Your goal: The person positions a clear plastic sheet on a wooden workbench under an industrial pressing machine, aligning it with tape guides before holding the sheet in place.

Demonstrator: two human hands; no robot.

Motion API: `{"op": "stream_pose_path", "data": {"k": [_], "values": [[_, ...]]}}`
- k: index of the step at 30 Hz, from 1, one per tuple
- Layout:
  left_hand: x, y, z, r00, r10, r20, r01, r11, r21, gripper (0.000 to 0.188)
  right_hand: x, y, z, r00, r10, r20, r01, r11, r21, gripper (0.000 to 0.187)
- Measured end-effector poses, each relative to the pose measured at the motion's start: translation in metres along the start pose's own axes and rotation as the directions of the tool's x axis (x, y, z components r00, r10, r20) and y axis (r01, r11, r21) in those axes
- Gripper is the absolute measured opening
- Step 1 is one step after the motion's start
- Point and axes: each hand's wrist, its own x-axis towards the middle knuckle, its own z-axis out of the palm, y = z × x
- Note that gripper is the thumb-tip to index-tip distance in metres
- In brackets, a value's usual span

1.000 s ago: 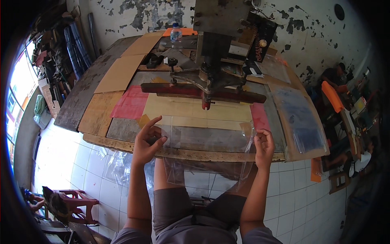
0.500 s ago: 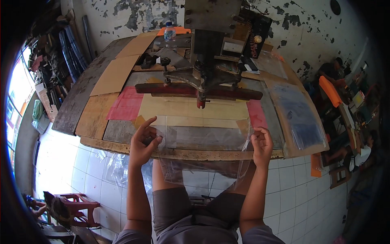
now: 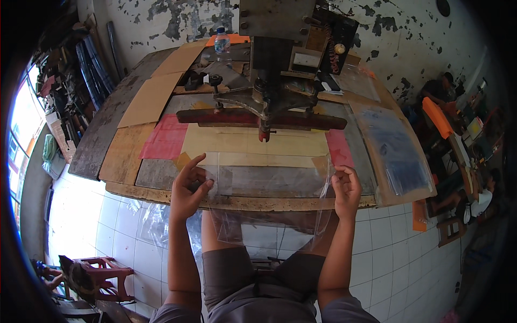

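Stretched between my two hands is a clear plastic sheet (image 3: 269, 215), which hangs down past the front edge of the worktable. My left hand (image 3: 189, 185) pinches its left side between thumb and fingers. At the opposite side my right hand (image 3: 346, 191) grips the other edge. Beyond the sheet lies a yellow strip (image 3: 253, 142) with a pink patch (image 3: 164, 137) at its left end and another at its right. A dark red press bar (image 3: 226, 118) on a metal bracket hangs over the strip, apart from my hands.
Brown cardboard (image 3: 148, 99) covers the table's left part. A stack of clear plastic sheets (image 3: 396, 153) lies at the right. A water bottle (image 3: 222, 44) stands at the back. Loose plastic (image 3: 156, 223) and a red stool (image 3: 110, 277) are on the floor. Another person sits at the far right.
My hands and the plastic sheet stay almost in place. The whole view has shifted very slightly.
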Motion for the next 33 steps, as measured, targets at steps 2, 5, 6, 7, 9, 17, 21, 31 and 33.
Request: {"op": "stream_pose_path", "data": {"k": [2,5,6,7,9,17,21,31,33], "values": [[0.0001,-0.0009,-0.0001,1.0,0.0,0.0,0.0,1.0,0.006,0.067,-0.0001,0.0017,0.0004,1.0,-0.009,-0.003,0.009,1.0,0.003,0.022],[0.0,0.0006,-0.0002,1.0,-0.001,-0.003,0.001,1.0,0.01,0.067,0.0001,0.001,0.0,1.0,-0.01,0.0,0.01,1.0,-0.003,0.022],[0.0,0.0009,0.0001,1.0,0.0,-0.003,0.0,1.0,0.01,0.067,0.0,0.0006,-0.0005,1.0,-0.008,0.0,0.008,1.0,-0.007,0.023],[0.0,0.0006,0.0001,1.0,0.0,-0.003,0.0,1.0,0.011,0.067,-0.0001,0.001,-0.0005,1.0,-0.008,-0.003,0.008,1.0,-0.005,0.023],[0.0,-0.0006,0.0,1.0,0.0,-0.004,0.0,1.0,0.013,0.067,0.0002,0.0022,-0.0001,1.0,-0.008,-0.008,0.008,1.0,-0.001,0.023],[0.0,-0.0009,0.0005,1.0,0.013,-0.002,-0.013,1.0,0.011,0.067,-0.0001,0.0001,0.0009,1.0,-0.002,-0.01,0.002,1.0,-0.004,0.021],[0.0006,-0.0014,0.0007,1.0,0.007,-0.002,-0.007,1.0,-0.001,0.067,0.0004,-0.0005,0.0015,1.0,-0.008,-0.013,0.008,1.0,-0.013,0.02],[0.0002,0.0031,0.0016,1.0,0.002,-0.008,-0.002,1.0,0.01,0.066,0.0001,0.0009,0.0002,1.0,0.004,-0.009,-0.004,1.0,-0.007,0.022],[0.0003,0.0015,0.0012,1.0,-0.002,-0.008,0.002,1.0,0.004,0.066,0.0002,0.0005,0.0009,1.0,0.0,-0.012,0.0,1.0,0.004,0.022]]}}
